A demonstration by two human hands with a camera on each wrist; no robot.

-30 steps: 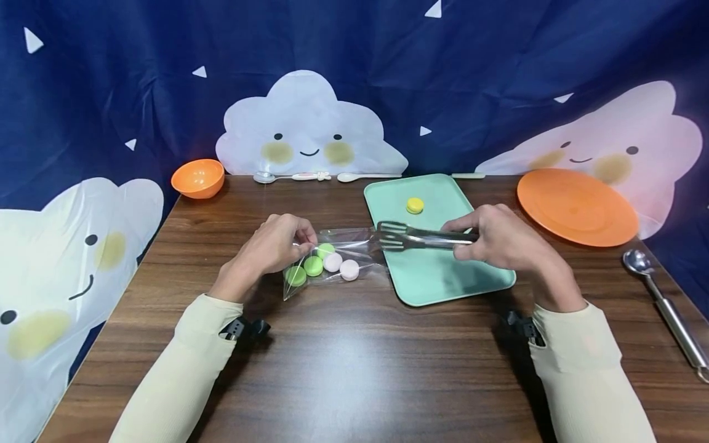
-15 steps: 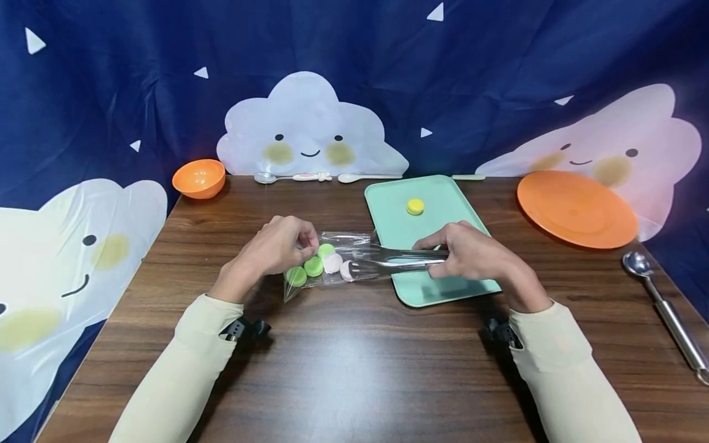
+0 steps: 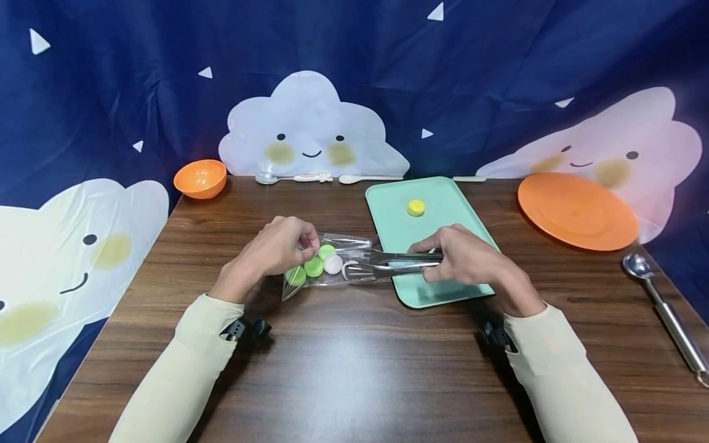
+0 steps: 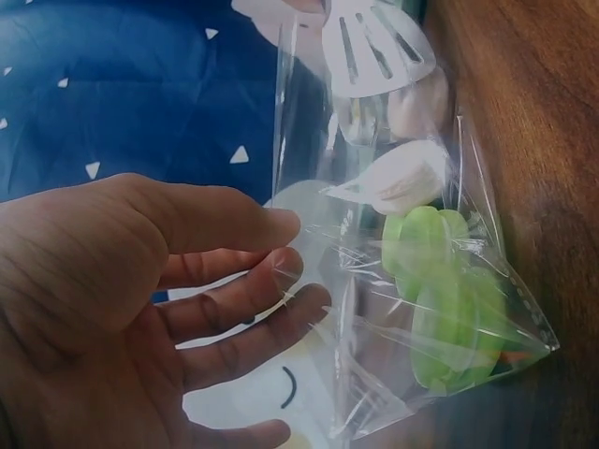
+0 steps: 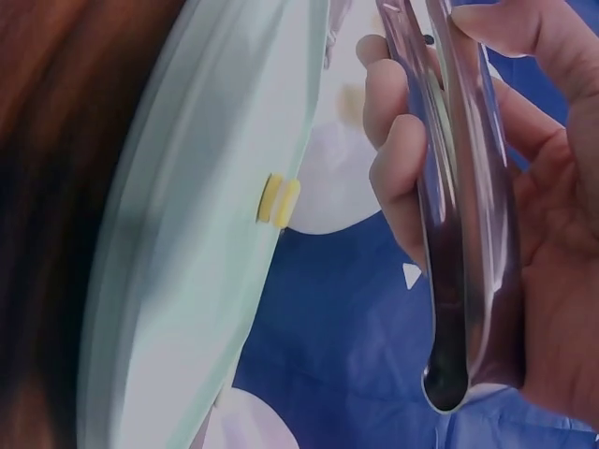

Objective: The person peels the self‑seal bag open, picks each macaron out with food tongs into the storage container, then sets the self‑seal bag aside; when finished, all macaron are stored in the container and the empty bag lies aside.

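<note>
The clear plastic zip bag (image 3: 327, 266) is pinched at its upper edge by the left hand (image 3: 277, 247) at centre frame, with green round macaron-like pieces (image 3: 313, 266) and pale pink ones (image 3: 333, 263) sitting inside it. The shiny metal slotted tongs (image 3: 382, 261) are gripped by the right hand (image 3: 462, 258), just right of centre, and their tips are already pushed into the bag's mouth around a pink piece. Honestly, a few things could be messed up here: the thin film could get snagged or torn by the slotted tips, the pink piece could be crushed or flicked out if the tongs are squeezed too hard, and the bag could be dragged along if the pinch is loosened, since it's only held at one edge. The whole lot is set on a dark wood-grain table (image 3: 354, 369), with a mint green rectangular tray (image 3: 443, 289) carrying one yellow round piece (image 3: 416, 207) just right of the bag. An orange bowl (image 3: 200, 178) is seen at upper left, an orange plate (image 3: 576, 209) at upper right, a steel scoop (image 3: 664, 311) at the right edge, and spoons (image 3: 332, 178) along the far edge. A navy cloth backdrop with smiling clouds (image 3: 310, 132) is hung behind.
</note>
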